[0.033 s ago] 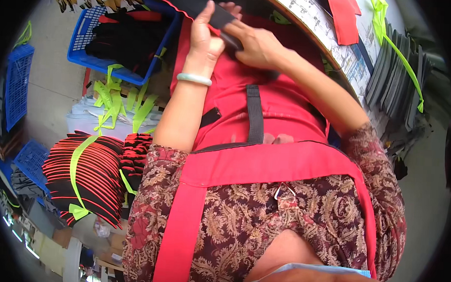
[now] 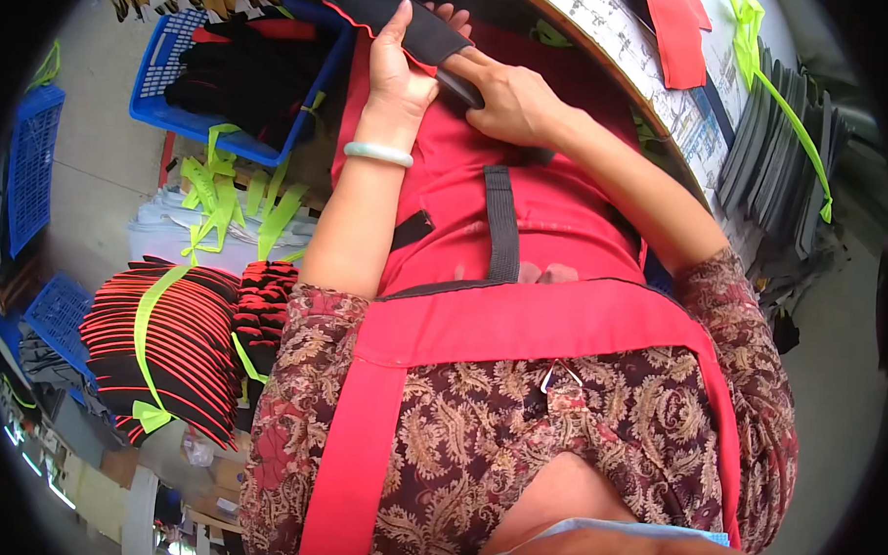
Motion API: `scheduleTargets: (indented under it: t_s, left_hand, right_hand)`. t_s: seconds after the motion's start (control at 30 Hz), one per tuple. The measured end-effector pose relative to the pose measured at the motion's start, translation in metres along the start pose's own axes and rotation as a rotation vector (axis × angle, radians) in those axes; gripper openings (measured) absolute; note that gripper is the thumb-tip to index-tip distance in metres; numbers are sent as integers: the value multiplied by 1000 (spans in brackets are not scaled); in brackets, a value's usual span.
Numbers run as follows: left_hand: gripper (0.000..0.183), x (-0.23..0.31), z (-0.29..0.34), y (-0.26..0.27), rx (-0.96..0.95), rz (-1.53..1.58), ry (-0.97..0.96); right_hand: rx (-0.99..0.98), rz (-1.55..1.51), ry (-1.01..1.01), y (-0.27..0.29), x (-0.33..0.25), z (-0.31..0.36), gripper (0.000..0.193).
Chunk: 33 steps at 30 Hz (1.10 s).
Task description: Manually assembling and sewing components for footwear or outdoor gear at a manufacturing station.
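A black fabric piece with a red edge (image 2: 428,32) stretches over my lap at the top of the view. My left hand (image 2: 394,75), with a pale green bangle at its wrist, cradles it from below, thumb up on the near side and fingertips showing beyond it. At the piece's right end, my right hand (image 2: 519,102) has its fingers pressed on the fabric. A dark, narrow strip (image 2: 460,88) sticks out beneath those fingers; whether it belongs to the same piece I cannot tell. Under both hands lies my red apron (image 2: 442,189).
At left stands a blue crate (image 2: 151,111) with black and red pieces. Below it are bundled black-red pieces (image 2: 158,351) tied with a lime strip. A table (image 2: 609,39) edges the upper right, a red piece (image 2: 679,41) on it, near a stack of grey pieces (image 2: 776,142).
The fabric's right end has shifted slightly right, toward my right fingers. My left hand has moved a touch left; my right hand has barely moved.
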<state>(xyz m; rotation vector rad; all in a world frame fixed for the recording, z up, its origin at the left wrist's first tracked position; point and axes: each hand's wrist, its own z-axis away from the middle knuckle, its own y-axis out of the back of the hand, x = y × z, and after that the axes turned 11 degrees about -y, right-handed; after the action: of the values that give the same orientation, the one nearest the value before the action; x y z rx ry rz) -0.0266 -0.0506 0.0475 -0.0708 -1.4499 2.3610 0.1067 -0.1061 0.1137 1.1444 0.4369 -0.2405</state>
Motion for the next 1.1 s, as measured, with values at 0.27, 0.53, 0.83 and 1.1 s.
scheduleTargets:
  t_s: [0.27, 0.53, 0.83, 1.1]
  left_hand:
    - [10, 1, -17, 11, -87, 37, 39]
    - [21, -2, -18, 19, -392, 83, 71]
    - [33, 14, -15, 18, -147, -33, -48]
    - [11, 4, -14, 14, -74, 27, 53]
  right_hand:
    - [-137, 216, 1, 6, -21, -44, 32]
    - [27, 169, 29, 1, -22, -28, 48]
    - [17, 152, 57, 4, -11, 5, 53]
    - [-268, 265, 35, 19, -22, -34, 44]
